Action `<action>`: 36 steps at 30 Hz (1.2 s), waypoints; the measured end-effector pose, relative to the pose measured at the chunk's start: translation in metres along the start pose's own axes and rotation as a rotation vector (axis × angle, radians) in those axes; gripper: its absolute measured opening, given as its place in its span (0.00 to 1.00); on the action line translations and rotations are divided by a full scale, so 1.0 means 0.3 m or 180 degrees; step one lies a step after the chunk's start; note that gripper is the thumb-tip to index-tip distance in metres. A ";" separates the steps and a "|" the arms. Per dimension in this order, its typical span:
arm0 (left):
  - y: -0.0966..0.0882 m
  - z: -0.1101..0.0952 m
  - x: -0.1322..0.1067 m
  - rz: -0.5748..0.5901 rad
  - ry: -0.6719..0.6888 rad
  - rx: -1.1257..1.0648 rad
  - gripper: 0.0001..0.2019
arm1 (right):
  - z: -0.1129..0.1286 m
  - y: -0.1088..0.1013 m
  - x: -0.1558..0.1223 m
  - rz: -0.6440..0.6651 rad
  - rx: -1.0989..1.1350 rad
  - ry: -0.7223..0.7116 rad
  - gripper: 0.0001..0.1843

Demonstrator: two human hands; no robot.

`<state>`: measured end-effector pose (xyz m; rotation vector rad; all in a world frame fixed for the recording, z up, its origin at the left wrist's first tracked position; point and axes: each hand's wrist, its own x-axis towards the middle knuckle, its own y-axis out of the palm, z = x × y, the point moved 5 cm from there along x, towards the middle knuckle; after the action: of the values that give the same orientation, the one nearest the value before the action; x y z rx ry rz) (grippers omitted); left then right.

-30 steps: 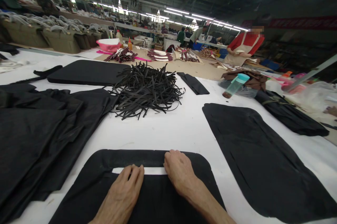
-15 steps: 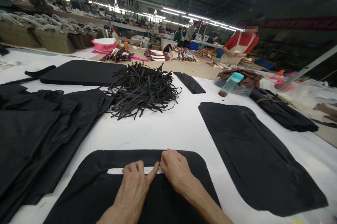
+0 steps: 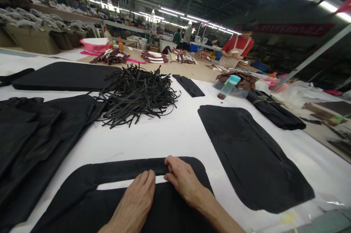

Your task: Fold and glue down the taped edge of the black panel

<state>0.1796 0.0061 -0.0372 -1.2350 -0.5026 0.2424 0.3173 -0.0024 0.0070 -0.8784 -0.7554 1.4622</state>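
A black fabric panel (image 3: 82, 189) with a long slot cut through it lies flat in front of me on the white table (image 3: 175, 138). My left hand (image 3: 137, 203) rests flat on the panel, fingers stretched out and together, their tips at the slot's lower edge. My right hand (image 3: 183, 182) lies beside it at the slot's right end, fingers curled and pressing on the black strip (image 3: 123, 169) above the slot. White shows through the slot (image 3: 115, 184).
A pile of thin black strips (image 3: 137, 94) sits mid-table. Stacked black fabric (image 3: 35, 134) lies left, another black panel (image 3: 246, 152) right, a flat black board (image 3: 63, 76) behind. A teal-capped bottle (image 3: 227, 87) lies at right. A person in red (image 3: 236, 48) works at the far bench.
My view has swung to the right. My left hand flattened and its thumb closed in; my right hand stayed at the slot's right end. The slot now looks longer to the left.
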 end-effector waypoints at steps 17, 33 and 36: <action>-0.027 -0.028 0.008 -0.0055 -0.0224 0.0052 0.22 | -0.019 -0.041 0.048 0.0677 -0.1031 0.0543 0.11; 0.024 -0.091 0.066 -0.0356 -0.0023 -0.0082 0.22 | -0.016 -0.058 0.061 0.0783 -0.0939 0.0581 0.09; 0.034 -0.088 0.066 -0.0228 0.0072 -0.0091 0.24 | -0.037 -0.054 0.051 0.0687 -0.0764 0.0409 0.06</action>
<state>0.2106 -0.0042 -0.0486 -1.2440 -0.5312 0.1610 0.3348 0.0138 0.0141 -1.2577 -0.7680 1.5054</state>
